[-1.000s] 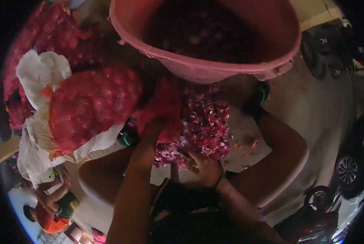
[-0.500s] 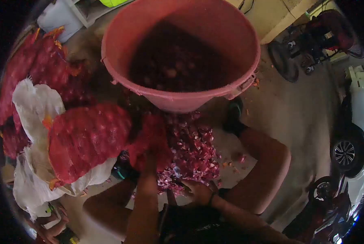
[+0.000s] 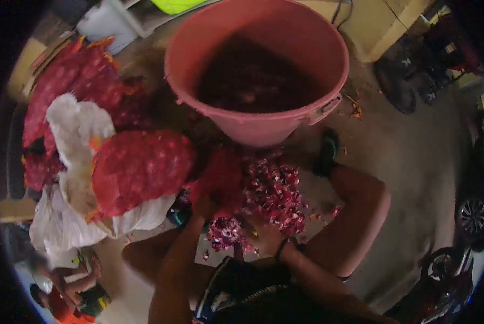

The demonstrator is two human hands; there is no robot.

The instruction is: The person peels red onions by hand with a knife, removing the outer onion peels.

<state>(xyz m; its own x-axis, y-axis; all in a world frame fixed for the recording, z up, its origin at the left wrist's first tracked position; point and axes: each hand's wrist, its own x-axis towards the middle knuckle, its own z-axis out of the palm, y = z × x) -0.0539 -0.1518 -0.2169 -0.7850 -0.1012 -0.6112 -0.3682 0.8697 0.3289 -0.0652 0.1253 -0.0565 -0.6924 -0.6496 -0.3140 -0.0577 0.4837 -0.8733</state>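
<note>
My left hand [image 3: 203, 208] is closed on a red mesh bag [image 3: 220, 175], which hangs loosely between a full red mesh sack [image 3: 142, 170] and the peelings. Over the near part of a heap of purple-red onion skins and pieces [image 3: 274, 191] reaches my right hand [image 3: 264, 236]. Its fingers are blurred and partly hidden, with something small and yellowish beside them. A large red tub [image 3: 253, 127] stands just beyond the heap, with dark red contents low inside.
More red mesh sacks [image 3: 72, 81] and white sacking [image 3: 77, 127] lie at the left. Another person [image 3: 72, 294] sits at the lower left. A vehicle wheel [image 3: 471, 216] and dark machinery [image 3: 415, 70] are at the right. My legs flank the heap.
The camera view has turned, so the tub and sacks appear farther right. My right hand has shifted slightly over the near peelings. More of the other person shows.
</note>
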